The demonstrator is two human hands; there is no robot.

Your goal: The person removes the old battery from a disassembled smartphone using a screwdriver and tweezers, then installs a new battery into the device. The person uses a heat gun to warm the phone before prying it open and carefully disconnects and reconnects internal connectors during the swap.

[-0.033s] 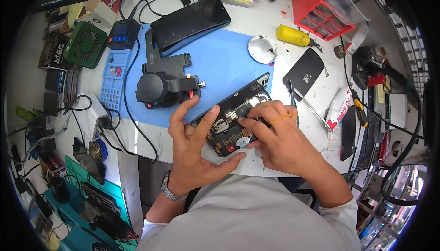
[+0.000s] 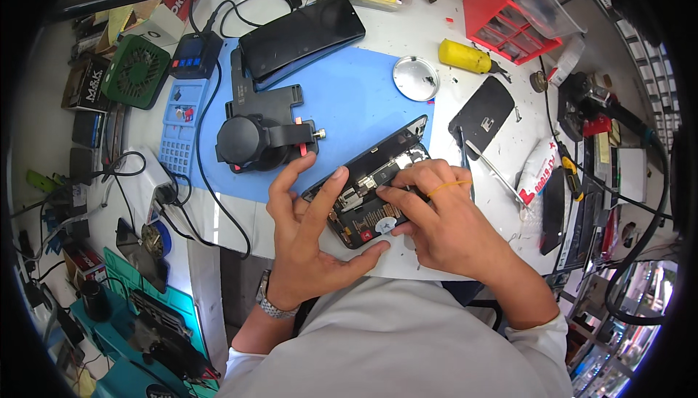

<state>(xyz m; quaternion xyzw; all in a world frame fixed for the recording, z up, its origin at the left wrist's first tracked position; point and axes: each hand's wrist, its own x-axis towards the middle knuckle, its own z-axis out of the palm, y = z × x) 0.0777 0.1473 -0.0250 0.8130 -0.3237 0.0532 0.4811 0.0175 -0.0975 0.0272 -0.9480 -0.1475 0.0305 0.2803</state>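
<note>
Nothing visibly shifts between the 2 frames; both hands and the phone keep their positions. Opened black rectangular smartphone (image 2: 363, 227), interior parts exposed, forms the clock's centre, over the near side of a flat blue mat (image 2: 363, 93); its thin black panel (image 2: 372, 158) stands tilted along the 12 o'clock side. Left hand (image 2: 309, 249), at 8 o'clock, grasps the phone's left end, fingers spread. Right hand (image 2: 447, 212), at 4 o'clock, rests bent fingertips on the interior; whether they pinch a part cannot be told. Surroundings: black round-capped clamp fixture (image 2: 243, 140) at 10 o'clock, round silver metal dish (image 2: 411, 77) at 1, black rounded cover plate (image 2: 481, 116) at 2, white-and-red tube (image 2: 538, 169) at 3.
</note>
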